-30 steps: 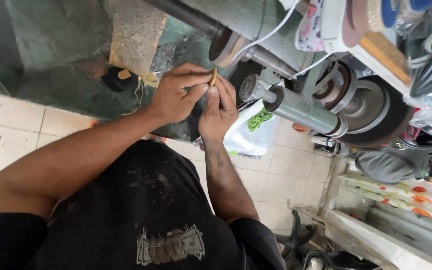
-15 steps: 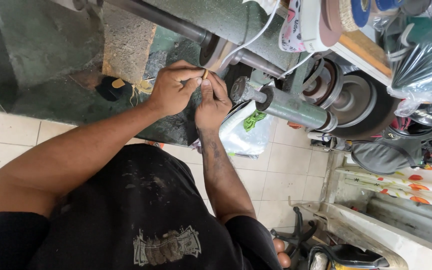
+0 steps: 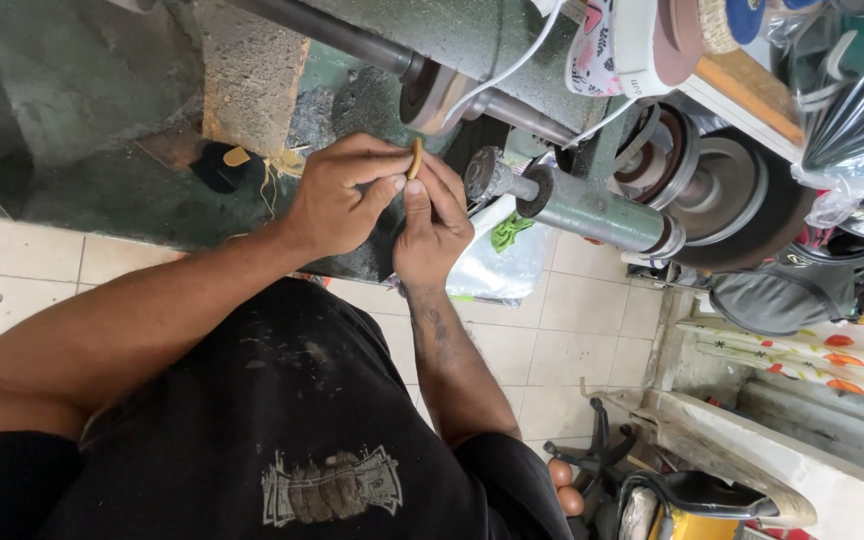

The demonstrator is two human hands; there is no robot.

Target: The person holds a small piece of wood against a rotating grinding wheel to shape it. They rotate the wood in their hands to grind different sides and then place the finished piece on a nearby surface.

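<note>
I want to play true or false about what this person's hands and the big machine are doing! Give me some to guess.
1. Both hands pinch one small tan ring-shaped piece. True.
2. The left hand and the right hand are far apart. False: they touch, fingers pressed together around the piece.
3. The person wears thick gloves. False: both hands are bare.
4. A grey metal shaft of the green machine sticks out beside the hands. True.
5. The floor is covered in green carpet. False: it is pale tile.
6. The person's shirt is black. True.
</note>
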